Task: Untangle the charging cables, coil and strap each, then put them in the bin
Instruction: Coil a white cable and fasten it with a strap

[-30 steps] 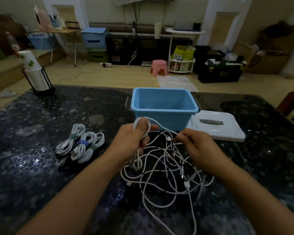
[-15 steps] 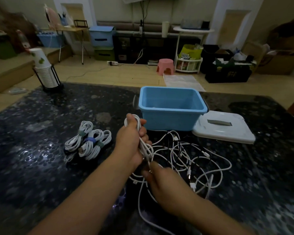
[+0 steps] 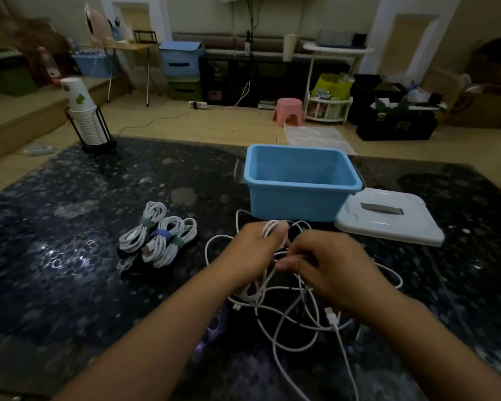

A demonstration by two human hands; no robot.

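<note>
A dark speckled surface (image 3: 70,270) is seen, with a stack of paper cups (image 3: 83,117) in a black holder at its far left corner. A blue bin (image 3: 301,180) stands toward the far middle, and a white lid (image 3: 388,218) lies flat just to its right. Three coiled cables (image 3: 156,238), each bound with a strap, are laid side by side to the left of the bin, well apart from it. On the floor beyond, a pink stool (image 3: 288,111), blue and green boxes and dark shelving can be made out.

The loose tangle of white cables (image 3: 289,308) is spread on the surface just near of the bin, under and between the two hands, with strands trailing toward the near edge. A plug (image 3: 331,316) is visible near the right wrist.

Several loops of cable are gripped by the left hand (image 3: 249,256), its fingers curled round them, a bundle showing over the knuckles. The right hand (image 3: 333,264) is held close beside the left, its fingers bent and drawn together; a strand seems to be pinched at its fingertips, though blur leaves this uncertain.
</note>
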